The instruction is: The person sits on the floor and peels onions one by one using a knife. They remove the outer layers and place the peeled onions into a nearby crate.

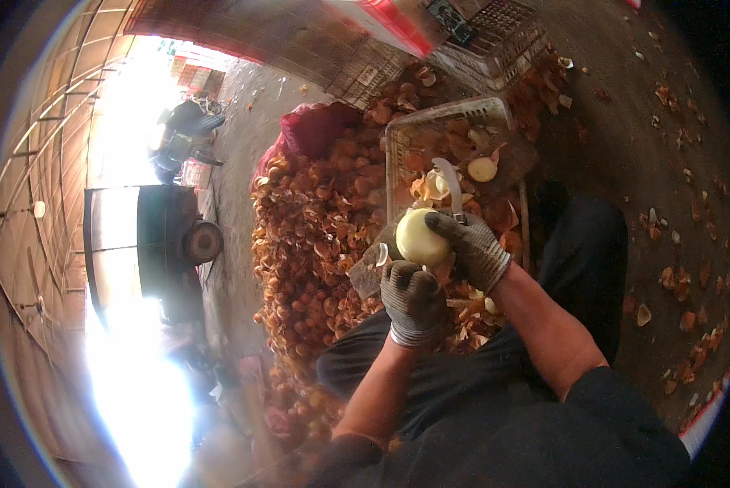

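Both my hands wear dirty grey knit gloves. A peeled pale onion point(421, 236) lies between them, above the near part of a plastic crate point(392, 158). My right hand point(471, 244) holds a curved-blade knife point(449, 180), its blade pointing away from me, and its thumb presses on the onion. My left hand point(412, 299) is closed just below the onion, its fingers curled; whether it pinches a bit of skin is hidden. In the crate lie another peeled onion point(482, 169) and loose onion skins point(429, 188).
A large heap of unpeeled onions point(322, 244) lies left of the crate, with a red mesh sack point(319, 131) at its far end. Stacked plastic crates point(490, 55) stand ahead. Skins litter the floor at right. A wheeled vehicle point(163, 244) and a person point(182, 137) are at left.
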Demonstrator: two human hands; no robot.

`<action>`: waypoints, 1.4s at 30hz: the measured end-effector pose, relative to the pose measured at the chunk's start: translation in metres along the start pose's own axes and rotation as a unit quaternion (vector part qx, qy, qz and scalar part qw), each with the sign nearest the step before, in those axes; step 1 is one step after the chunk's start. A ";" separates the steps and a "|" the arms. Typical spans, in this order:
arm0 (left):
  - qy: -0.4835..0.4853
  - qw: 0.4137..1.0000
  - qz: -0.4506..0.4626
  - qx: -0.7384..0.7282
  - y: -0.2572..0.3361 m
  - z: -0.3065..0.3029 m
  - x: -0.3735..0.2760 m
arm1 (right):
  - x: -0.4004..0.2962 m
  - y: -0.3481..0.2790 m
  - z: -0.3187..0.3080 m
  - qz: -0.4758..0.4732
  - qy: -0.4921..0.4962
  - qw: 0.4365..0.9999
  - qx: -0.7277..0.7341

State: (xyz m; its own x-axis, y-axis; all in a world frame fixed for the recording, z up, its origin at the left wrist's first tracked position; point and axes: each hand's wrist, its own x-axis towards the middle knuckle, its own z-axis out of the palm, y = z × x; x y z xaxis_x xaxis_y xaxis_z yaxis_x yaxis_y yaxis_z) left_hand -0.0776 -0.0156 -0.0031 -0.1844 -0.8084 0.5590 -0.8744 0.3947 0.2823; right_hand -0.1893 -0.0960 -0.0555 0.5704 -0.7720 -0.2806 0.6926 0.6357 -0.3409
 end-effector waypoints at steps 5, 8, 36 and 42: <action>-0.038 0.995 0.081 -0.035 -0.001 -0.009 0.007 | -0.005 -0.002 0.005 0.014 -0.003 0.997 0.081; -0.081 0.988 0.117 -0.055 -0.002 -0.014 -0.002 | -0.004 -0.007 0.000 0.017 0.030 0.993 0.115; -0.396 0.907 -0.107 -0.096 -0.056 -0.032 0.042 | -0.012 0.012 0.010 0.065 0.096 0.982 -0.152; -0.247 0.570 -0.456 -0.638 -0.075 -0.025 -0.028 | -0.018 -0.011 0.013 0.066 0.072 0.983 -0.153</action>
State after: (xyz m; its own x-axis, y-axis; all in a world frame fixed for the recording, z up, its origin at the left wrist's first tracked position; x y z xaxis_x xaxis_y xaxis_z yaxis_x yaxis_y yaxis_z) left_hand 0.0041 -0.0118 -0.0201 -0.2937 -0.8312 -0.4720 0.2713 -0.5459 0.7927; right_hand -0.2014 -0.0895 -0.0346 0.5631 -0.6884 -0.4571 0.4385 0.7178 -0.5409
